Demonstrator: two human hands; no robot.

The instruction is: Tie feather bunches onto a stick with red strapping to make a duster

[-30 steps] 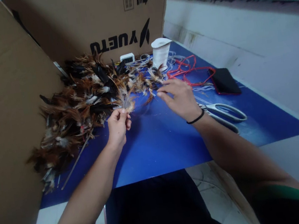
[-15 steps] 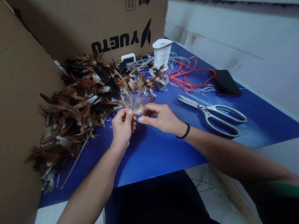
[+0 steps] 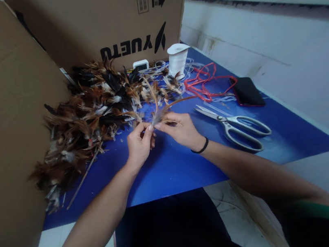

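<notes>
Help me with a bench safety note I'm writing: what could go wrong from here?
The feathers pinched in the left grip and right grip look thin and might slip or bend. The scissors lie beside the right forearm, so a sideways move could knock them. The looped red cord reaches the phone; a snag might shift it.

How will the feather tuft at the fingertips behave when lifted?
The feather tuft probably weighs little, being mostly thin plumes. Its long, curved strands likely flex, and the fluffy grey part by the left hand and right hand may crush easily.
</notes>
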